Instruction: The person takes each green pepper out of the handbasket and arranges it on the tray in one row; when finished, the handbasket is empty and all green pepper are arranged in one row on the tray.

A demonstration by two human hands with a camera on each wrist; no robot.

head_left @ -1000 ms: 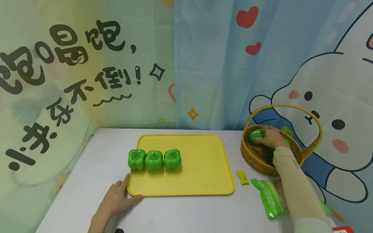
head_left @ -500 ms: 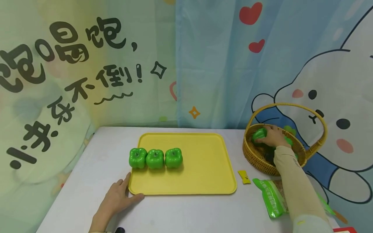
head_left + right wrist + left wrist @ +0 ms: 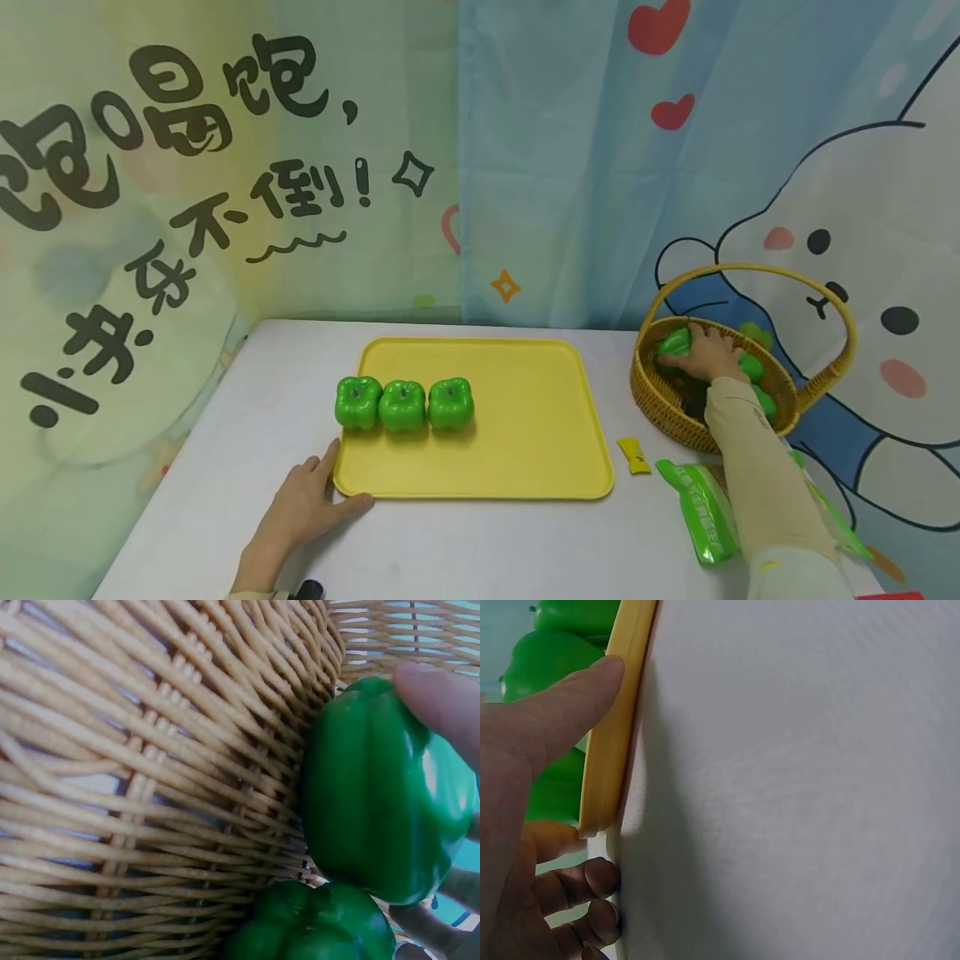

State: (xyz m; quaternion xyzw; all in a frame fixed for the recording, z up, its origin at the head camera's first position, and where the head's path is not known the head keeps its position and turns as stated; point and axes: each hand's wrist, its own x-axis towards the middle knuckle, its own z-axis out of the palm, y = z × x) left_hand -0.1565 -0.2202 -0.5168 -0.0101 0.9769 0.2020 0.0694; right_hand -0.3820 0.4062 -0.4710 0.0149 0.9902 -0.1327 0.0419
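Observation:
Three green bell peppers (image 3: 404, 406) sit in a row on the left part of a yellow tray (image 3: 525, 417). At the tray's near left corner rests my left hand (image 3: 300, 508). Its thumb (image 3: 592, 686) lies against the tray's front rim in the left wrist view, with the index finger along the left side. My right hand (image 3: 708, 357) reaches into a wicker basket (image 3: 660, 412) and grips another green bell pepper (image 3: 375, 795) between thumb and fingers. Below it in the right wrist view lies one more bell pepper (image 3: 315, 930), also in the basket.
The basket's tall handle (image 3: 750, 267) arches above my right hand. A small yellow packet (image 3: 634, 456) lies between tray and basket. A green bag (image 3: 701, 508) lies partly under my right forearm. A red object (image 3: 892, 596) shows at the bottom right edge.
The head view has shifted slightly, moving the scene a little up and right. My right hand stays on the bell pepper in the basket. My left hand keeps its place at the tray corner.

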